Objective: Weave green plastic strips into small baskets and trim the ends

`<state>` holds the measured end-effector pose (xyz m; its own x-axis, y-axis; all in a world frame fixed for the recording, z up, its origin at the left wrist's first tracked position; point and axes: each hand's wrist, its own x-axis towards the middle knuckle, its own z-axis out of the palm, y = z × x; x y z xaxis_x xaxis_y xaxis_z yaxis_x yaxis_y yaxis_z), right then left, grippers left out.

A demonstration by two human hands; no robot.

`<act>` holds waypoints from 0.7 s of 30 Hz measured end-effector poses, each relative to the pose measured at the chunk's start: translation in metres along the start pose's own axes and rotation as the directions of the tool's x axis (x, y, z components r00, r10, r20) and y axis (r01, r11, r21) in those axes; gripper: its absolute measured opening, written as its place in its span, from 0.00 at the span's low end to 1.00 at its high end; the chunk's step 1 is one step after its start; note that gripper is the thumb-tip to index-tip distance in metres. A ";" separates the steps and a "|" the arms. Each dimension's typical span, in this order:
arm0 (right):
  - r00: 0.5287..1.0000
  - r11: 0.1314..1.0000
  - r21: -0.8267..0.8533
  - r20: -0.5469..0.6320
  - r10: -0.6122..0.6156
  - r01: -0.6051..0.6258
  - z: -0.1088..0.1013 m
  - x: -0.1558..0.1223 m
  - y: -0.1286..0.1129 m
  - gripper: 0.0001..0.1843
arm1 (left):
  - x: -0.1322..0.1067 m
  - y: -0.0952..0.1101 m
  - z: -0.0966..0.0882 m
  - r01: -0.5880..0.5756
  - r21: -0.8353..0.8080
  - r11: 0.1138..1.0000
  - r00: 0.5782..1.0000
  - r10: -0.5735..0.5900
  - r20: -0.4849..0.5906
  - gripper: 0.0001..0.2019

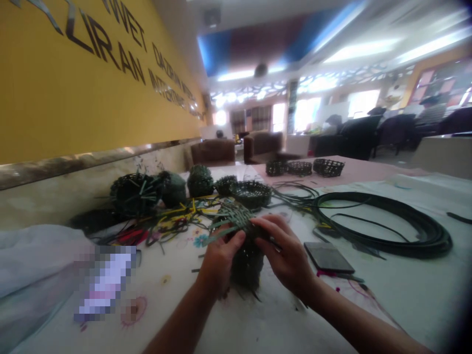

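Between my two hands, over the near part of the table, is a dark green basket (246,268) woven from flat strips, with loose strip ends sticking out at its edges. My left hand (220,258) grips its left side, thumb lying on the weave and the other fingers mostly hidden behind it. On the right side, the fingers of my right hand (282,246) are bent and pinch at the upper edge of the weave. Paler green strips (230,221) cross at the top, between the fingertips of both hands.
A large coil of dark strip (383,248) lies to the right, near a flat grey block (329,257). Several woven baskets (252,194) stand behind my hands; more small ones (299,168) sit farther back. Yellow and green offcuts (180,216) are scattered left, near a pixelated object (106,285).
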<state>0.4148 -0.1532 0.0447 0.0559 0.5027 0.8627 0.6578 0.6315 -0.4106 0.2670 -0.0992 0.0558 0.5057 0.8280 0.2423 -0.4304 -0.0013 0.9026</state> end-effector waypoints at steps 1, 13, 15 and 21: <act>1.000 1.000 0.010 0.013 0.010 -0.010 -0.001 0.000 0.000 0.19 | 0.000 -0.001 -0.002 -0.008 0.029 1.000 1.000 0.008 -0.008 0.15; 1.000 0.999 -0.011 -0.007 0.030 -0.030 -0.001 0.000 0.003 0.18 | 0.004 0.002 0.005 -0.079 0.176 0.981 0.991 0.096 -0.094 0.10; 0.999 0.999 -0.038 -0.035 0.008 -0.010 0.000 -0.001 0.003 0.18 | 0.002 0.005 0.006 -0.085 0.315 0.945 0.976 0.142 -0.164 0.09; 0.997 0.996 -0.089 -0.076 -0.016 0.009 0.002 -0.003 0.003 0.19 | -0.008 0.004 0.012 -0.147 0.672 0.726 0.898 0.382 -0.216 0.09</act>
<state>0.4148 -0.1518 0.0402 0.1025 0.4462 0.8890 0.7226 0.5808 -0.3748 0.2701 -0.1121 0.0617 0.1282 0.8646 0.4859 0.1155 -0.4996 0.8585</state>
